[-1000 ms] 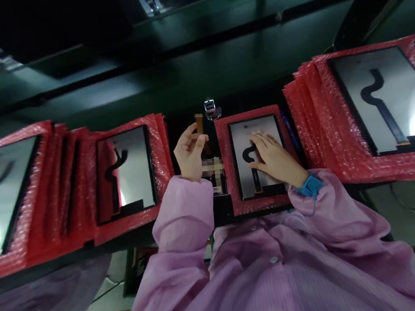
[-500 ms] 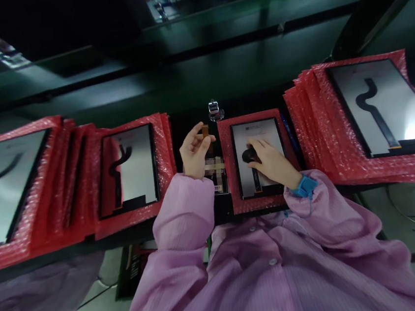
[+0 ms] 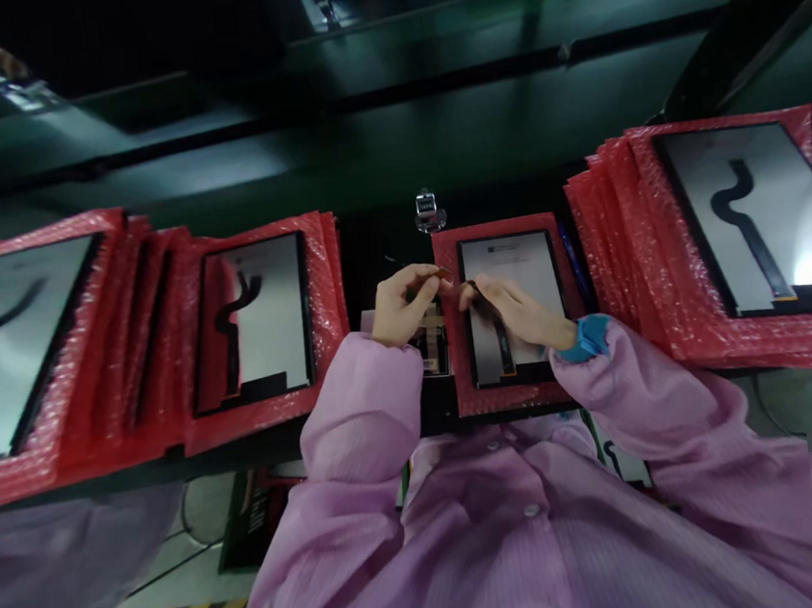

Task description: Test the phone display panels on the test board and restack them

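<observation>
My left hand (image 3: pixel 406 302) pinches a small orange-brown flex cable (image 3: pixel 444 273) between thumb and fingertips. Close beside it, my right hand (image 3: pixel 519 311) grips the free end of a black ribbon cable (image 3: pixel 503 344), lifted off the display panel (image 3: pixel 536 256) below. Whether the two cable ends touch is too small to tell. That panel lies on a red bubble-wrap sheet (image 3: pixel 465 396). A small dark device with tan tape (image 3: pixel 434 340) sits just left of the sheet, partly under my left hand. A blue wrist strap (image 3: pixel 588 337) circles my right wrist.
Left of my hands, a display panel (image 3: pixel 277 318) lies on red bubble wrap, with another panel (image 3: pixel 22 315) farther left. A stack of red bubble wrap (image 3: pixel 618 253) bears a panel (image 3: pixel 772 198) at right. A metal tally counter (image 3: pixel 427 209) and a blue pen (image 3: pixel 574 262) are nearby.
My left hand has moved right and lowered the flex cable, now tilted toward the panel. My right hand has shifted left, raising the ribbon cable's end to meet near it.
</observation>
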`<move>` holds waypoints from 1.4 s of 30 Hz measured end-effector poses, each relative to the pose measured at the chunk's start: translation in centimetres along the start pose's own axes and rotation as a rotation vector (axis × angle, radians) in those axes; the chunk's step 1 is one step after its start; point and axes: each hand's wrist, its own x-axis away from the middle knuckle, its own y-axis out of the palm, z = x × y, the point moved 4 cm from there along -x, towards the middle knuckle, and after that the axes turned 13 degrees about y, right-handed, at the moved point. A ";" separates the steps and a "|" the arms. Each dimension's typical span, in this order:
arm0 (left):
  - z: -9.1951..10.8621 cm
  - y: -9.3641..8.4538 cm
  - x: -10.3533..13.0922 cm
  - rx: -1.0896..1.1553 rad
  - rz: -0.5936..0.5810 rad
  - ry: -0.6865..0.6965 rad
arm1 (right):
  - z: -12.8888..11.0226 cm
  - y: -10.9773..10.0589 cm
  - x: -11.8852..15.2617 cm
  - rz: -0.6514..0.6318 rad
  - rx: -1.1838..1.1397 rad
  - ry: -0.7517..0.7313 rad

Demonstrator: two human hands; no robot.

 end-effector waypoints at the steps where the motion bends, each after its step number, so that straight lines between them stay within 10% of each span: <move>1: 0.0 0.0 0.0 -0.032 -0.015 0.010 | 0.0 0.1 -0.2 0.001 0.037 -0.032; 14: 0.8 0.7 0.1 -0.442 -0.359 0.160 | 0.0 -0.7 0.1 -0.025 0.256 -0.349; 42: 0.9 1.1 0.2 -0.400 -0.386 0.145 | 0.1 -0.9 -0.2 0.120 0.338 -0.372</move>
